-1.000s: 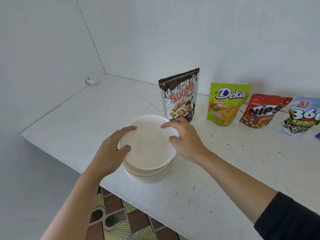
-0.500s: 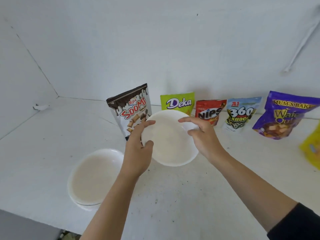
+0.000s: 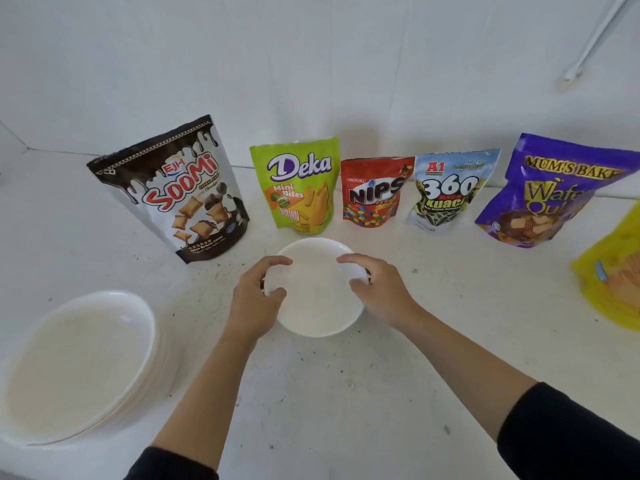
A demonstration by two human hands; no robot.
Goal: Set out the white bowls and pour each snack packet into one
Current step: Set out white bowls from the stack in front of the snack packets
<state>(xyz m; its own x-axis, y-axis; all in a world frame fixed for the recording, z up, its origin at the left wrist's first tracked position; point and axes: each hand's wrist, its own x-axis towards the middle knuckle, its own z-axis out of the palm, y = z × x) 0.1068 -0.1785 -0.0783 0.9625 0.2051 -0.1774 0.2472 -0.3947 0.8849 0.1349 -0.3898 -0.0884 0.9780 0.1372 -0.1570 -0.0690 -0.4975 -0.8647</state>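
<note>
White bowl (image 3: 318, 299) sits between my hands, and both grip its rim. My left hand (image 3: 254, 303) curls round the left edge, thumb inside, fingers hooked over the far side. My right hand (image 3: 379, 292) clasps the right edge the same way. I cannot tell whether the bowl rests on the counter (image 3: 346, 393) or hangs just above it.

Left of the bowl and nearer me is a stack (image 3: 79, 362) of more white bowls. Its rims blur, so I cannot count them.

Behind the bowl five packets stand in a row: Soomi (image 3: 176, 192), Deka (image 3: 298, 185), Nips (image 3: 374, 192), 360 (image 3: 450, 188) and a purple packet (image 3: 554, 192). A sixth, the yellow packet (image 3: 613, 275), is well to the right of the bowl.
</note>
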